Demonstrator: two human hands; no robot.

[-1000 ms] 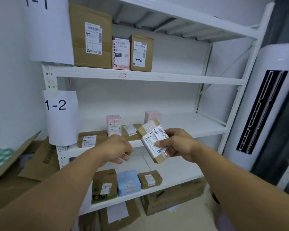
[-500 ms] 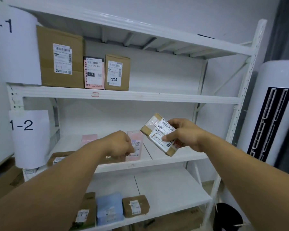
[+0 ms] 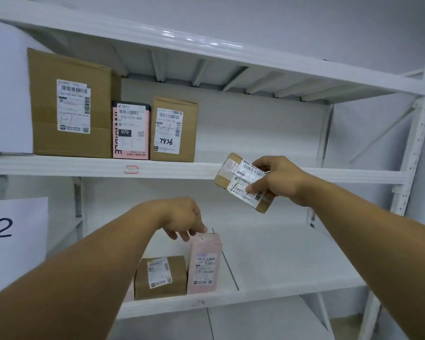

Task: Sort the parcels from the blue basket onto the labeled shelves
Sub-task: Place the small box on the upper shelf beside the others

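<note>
The right hand gripped the small brown parcel in the air before the front edge of the upper shelf. Its long axis slanted from upper left to lower right, label facing the camera. Half a second earlier it was lower, between the shelves. The left hand, curled before, hung empty with slack fingers over the pink box.

Left hand hangs loosely open; right hand raised higher, pinching.
</note>
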